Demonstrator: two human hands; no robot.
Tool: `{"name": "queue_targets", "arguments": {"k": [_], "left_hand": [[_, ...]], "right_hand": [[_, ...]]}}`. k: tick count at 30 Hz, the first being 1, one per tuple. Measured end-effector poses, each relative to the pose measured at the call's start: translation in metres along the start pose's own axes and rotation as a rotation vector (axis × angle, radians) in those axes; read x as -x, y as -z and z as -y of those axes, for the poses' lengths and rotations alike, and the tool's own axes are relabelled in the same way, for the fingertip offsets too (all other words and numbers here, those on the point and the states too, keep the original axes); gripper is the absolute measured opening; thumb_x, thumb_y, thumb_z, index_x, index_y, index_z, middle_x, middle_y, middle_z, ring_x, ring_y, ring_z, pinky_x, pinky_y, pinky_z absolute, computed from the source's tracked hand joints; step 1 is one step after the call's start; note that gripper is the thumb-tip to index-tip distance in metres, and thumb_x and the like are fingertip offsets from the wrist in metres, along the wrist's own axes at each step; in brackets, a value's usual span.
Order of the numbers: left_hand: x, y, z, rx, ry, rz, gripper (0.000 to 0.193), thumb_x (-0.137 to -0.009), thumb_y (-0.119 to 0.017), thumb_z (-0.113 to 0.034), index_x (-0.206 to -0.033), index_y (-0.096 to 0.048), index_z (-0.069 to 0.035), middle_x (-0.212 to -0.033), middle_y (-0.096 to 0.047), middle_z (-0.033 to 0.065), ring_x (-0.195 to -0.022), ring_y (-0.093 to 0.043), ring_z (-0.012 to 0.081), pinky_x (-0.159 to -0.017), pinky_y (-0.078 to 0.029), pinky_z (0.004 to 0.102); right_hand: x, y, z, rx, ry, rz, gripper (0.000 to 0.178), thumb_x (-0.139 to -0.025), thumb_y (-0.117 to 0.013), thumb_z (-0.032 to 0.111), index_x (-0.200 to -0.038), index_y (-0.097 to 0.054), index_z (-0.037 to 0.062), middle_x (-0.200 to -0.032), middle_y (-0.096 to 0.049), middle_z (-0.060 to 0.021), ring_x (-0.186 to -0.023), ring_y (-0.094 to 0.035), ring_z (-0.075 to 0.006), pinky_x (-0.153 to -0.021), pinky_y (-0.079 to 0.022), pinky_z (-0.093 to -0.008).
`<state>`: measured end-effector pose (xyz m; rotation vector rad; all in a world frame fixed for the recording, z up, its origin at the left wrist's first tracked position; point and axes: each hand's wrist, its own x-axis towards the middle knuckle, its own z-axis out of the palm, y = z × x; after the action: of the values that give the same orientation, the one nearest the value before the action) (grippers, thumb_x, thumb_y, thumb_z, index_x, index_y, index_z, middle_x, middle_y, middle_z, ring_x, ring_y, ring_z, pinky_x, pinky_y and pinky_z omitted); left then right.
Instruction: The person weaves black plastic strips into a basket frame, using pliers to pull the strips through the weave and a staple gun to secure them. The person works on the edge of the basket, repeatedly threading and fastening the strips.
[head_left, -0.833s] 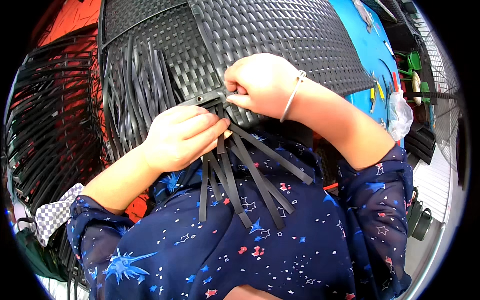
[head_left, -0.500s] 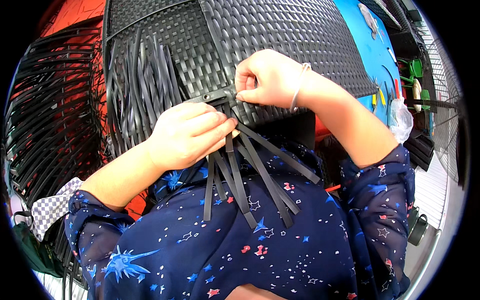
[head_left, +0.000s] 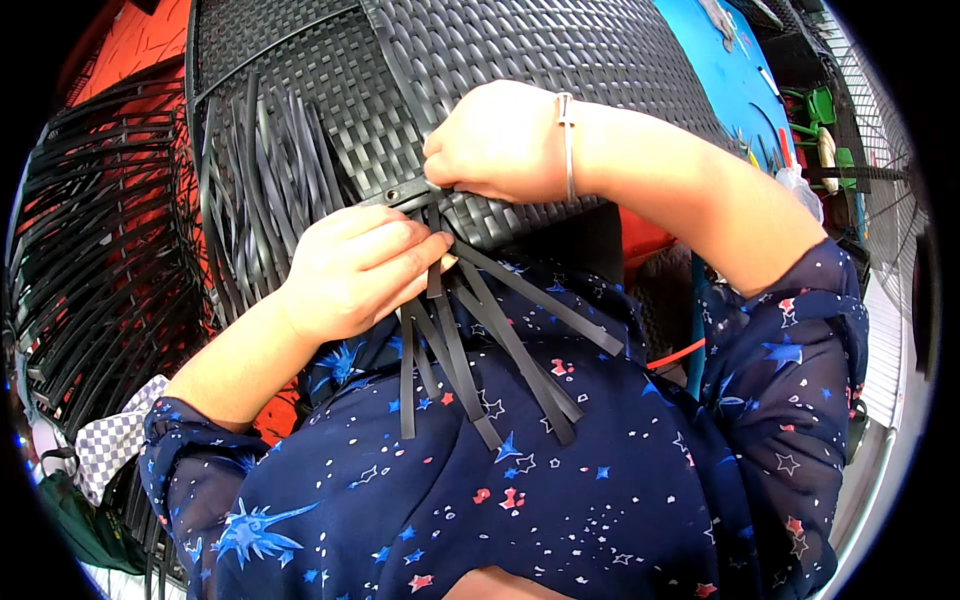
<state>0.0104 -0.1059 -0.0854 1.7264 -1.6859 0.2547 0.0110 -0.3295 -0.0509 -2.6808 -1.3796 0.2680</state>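
Note:
A dark woven wicker panel (head_left: 560,70) of flat plastic strips spreads in front of me. Along its near edge runs a black frame bar (head_left: 403,194) with a hole in it. My left hand (head_left: 365,262) is closed beside this bar, thumb and fingers pinching a black strip; several loose strip ends (head_left: 470,370) fan out below it over my shirt. Just above the bar, my right hand (head_left: 500,142) is closed against the weave, its fingertips turned away, so what they grip is hidden.
A bundle of unwoven black strips (head_left: 265,190) hangs left of the panel. Black slatted frames (head_left: 100,230) stand against red material at the far left. To the right are a blue surface (head_left: 715,75) with tools, a clear plastic bag (head_left: 800,190) and a fan (head_left: 880,180).
My right hand has moved left and turned over, its fingers now down at the bar. The left hand keeps its pinch. The whole view has shifted slightly.

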Motion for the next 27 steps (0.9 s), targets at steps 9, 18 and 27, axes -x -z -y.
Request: {"name": "queue_targets", "arguments": {"k": [9, 18, 27], "left_hand": [[0.003, -0.004, 0.001, -0.011, -0.029, 0.007, 0.025, -0.071, -0.075, -0.006, -0.095, -0.070, 0.000, -0.078, -0.061, 0.0056, -0.070, -0.061, 0.0210, -0.061, -0.051, 0.0313], [0.000, -0.004, 0.001, 0.002, -0.006, -0.006, 0.025, -0.070, -0.076, -0.004, -0.094, -0.070, 0.000, -0.078, -0.062, 0.0068, -0.068, -0.062, 0.0222, -0.061, -0.051, 0.0315], [0.000, -0.002, 0.004, 0.066, 0.056, -0.053, 0.018, -0.076, -0.073, -0.006, -0.092, -0.070, 0.000, -0.078, -0.063, 0.0089, -0.067, -0.062, 0.0243, -0.059, -0.052, 0.0338]], "right_hand": [[0.020, -0.011, 0.011, 0.072, -0.014, -0.215, 0.009, -0.076, -0.061, 0.016, -0.081, -0.059, 0.0090, -0.078, -0.056, -0.0041, -0.073, -0.063, -0.0235, -0.062, -0.051, -0.0357], [0.012, -0.012, 0.009, -0.215, -0.306, -0.149, 0.010, -0.078, -0.063, 0.016, -0.084, -0.066, 0.0083, -0.083, -0.063, -0.0068, -0.077, -0.064, -0.0290, -0.068, -0.052, -0.0393], [0.027, -0.033, 0.027, 0.283, 0.004, -0.445, 0.008, -0.074, -0.061, 0.015, -0.077, -0.059, 0.0075, -0.072, -0.050, -0.0023, -0.062, -0.056, -0.0165, -0.055, -0.048, -0.0298]]}}
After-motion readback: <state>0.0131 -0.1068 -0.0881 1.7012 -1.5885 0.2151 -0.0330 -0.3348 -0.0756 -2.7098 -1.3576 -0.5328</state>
